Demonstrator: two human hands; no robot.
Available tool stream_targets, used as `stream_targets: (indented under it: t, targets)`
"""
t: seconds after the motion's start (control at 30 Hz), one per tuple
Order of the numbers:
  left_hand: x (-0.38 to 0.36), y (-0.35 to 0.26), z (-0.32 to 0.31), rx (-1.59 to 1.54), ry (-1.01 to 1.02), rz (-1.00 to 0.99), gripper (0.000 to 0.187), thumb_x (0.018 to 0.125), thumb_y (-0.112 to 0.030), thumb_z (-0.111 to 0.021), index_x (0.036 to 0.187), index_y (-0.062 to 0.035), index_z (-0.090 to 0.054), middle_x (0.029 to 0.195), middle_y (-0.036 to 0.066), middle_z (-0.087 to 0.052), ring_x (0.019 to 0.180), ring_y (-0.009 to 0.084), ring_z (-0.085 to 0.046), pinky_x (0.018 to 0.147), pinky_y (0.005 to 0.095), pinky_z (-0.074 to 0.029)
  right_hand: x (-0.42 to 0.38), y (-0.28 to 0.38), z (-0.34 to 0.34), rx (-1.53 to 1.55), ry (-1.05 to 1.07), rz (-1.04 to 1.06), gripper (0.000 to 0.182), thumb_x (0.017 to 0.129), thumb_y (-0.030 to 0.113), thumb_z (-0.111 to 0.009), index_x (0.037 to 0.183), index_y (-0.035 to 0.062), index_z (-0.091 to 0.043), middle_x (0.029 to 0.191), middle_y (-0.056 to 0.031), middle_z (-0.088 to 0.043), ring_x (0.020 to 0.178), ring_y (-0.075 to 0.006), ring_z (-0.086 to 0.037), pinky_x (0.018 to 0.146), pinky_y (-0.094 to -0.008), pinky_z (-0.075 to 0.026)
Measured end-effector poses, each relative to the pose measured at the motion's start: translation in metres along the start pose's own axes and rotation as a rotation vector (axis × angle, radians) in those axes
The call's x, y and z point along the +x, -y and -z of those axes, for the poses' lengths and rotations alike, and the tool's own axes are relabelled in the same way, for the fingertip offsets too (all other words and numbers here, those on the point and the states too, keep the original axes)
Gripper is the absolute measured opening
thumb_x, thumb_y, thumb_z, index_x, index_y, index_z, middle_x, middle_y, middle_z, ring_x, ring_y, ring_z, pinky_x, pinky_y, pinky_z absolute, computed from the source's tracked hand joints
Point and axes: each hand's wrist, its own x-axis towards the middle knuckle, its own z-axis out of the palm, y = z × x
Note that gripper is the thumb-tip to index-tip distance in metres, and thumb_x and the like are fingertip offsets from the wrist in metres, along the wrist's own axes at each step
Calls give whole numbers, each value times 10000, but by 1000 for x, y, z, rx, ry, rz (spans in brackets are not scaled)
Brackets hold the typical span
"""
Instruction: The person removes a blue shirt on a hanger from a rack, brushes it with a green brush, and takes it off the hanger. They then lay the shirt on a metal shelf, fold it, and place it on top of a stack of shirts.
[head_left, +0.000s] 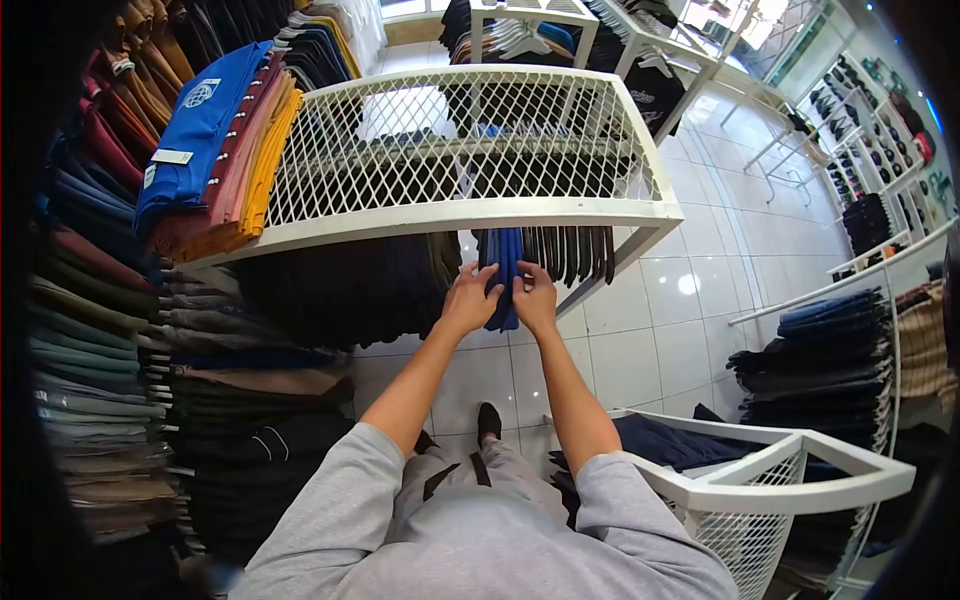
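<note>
A bright blue garment (508, 262) hangs among the clothes below the front bar of a white mesh-topped rack (440, 215). At its left edge is my left hand (468, 298), fingers curled and closed on the cloth. My right hand (535, 296) grips the same garment from the right, thumb and fingers bent at its edge. Dark hanging clothes (570, 252) are packed close beside my right hand. Left of my left hand hang more dark garments (340, 290), with an olive one (443, 262) nearest. The fingertips are partly hidden in the fabric.
Folded blue, red and yellow clothes (215, 130) lie on the rack's left end. Stacked folded clothes (90, 400) line the left side. A low white rack (740, 480) stands close at my right, with hanging jeans (820, 360) beyond. Tiled floor (640, 330) runs between racks.
</note>
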Motion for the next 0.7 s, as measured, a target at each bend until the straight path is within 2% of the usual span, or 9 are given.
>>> stream_targets:
  t: [0.03,0.1,0.2,0.33,0.43,0.53,0.6,0.63,0.7]
  targets:
    - [3,0,-5,4,2,10,503,952,-355,-667,1402,-141,-600,1484,260,-448,1296,449,-543,1075,481,-462,3,-7,-2,4,9,-5,334,898,89,-650,1223,16,-671,1151,-173,-712,992,-270,-723,857,-386,-571]
    - [11,0,-14,14,-44,69,517,946,-329,-681,1423,-158,-583,1494,263,-439,1309,454,-532,1075,486,-461,9,-11,-6,-114,-83,156,347,893,95,-641,1229,9,-658,1138,-190,-706,1038,-320,-701,908,-412,-551]
    - [17,-2,-21,-18,-51,65,537,938,-313,-691,1439,-162,-570,1506,261,-434,1316,454,-527,1080,491,-457,9,-8,-8,-151,-111,112,352,895,93,-622,1235,4,-645,1133,-202,-701,1064,-366,-678,948,-430,-529]
    - [25,-10,-22,2,-27,96,544,935,-314,-692,1444,-167,-567,1512,257,-435,1312,453,-530,1078,493,-458,11,-8,-11,-130,-155,106,346,901,90,-606,1235,5,-643,1144,-205,-701,1064,-382,-672,960,-442,-521]
    - [24,-9,-24,15,-94,59,524,931,-299,-684,1427,-166,-577,1437,250,-507,1250,455,-569,1041,494,-490,14,-19,-15,-102,-207,102,353,916,92,-596,1256,7,-636,1149,-214,-700,1085,-380,-671,959,-444,-522]
    - [22,-9,-27,-6,-111,69,510,936,-295,-676,1425,-178,-586,1382,209,-567,1199,429,-606,1018,482,-504,16,-30,-15,-37,-103,24,374,934,125,-580,1284,-5,-611,1178,-234,-684,1092,-418,-646,958,-475,-513]
    - [23,-7,-27,-56,-62,95,482,947,-278,-675,1410,-159,-610,1292,191,-627,1121,370,-662,947,453,-529,18,-30,-15,126,-45,-75,363,971,163,-564,1286,-11,-611,1181,-246,-686,1097,-421,-647,963,-472,-511]
    - [23,-6,-29,-54,-69,92,482,947,-278,-675,1410,-159,-610,1292,191,-627,1121,370,-662,947,453,-529,21,-29,-14,130,-46,-68,363,971,163,-564,1286,-11,-611,1181,-246,-686,1097,-421,-647,963,-472,-511]
    - [25,-7,-30,1,-105,68,431,953,-260,-664,1372,-159,-645,1205,171,-659,1009,349,-692,883,440,-546,25,-29,-14,47,67,-149,359,996,209,-572,1275,-11,-620,1176,-243,-689,1098,-414,-649,968,-465,-508]
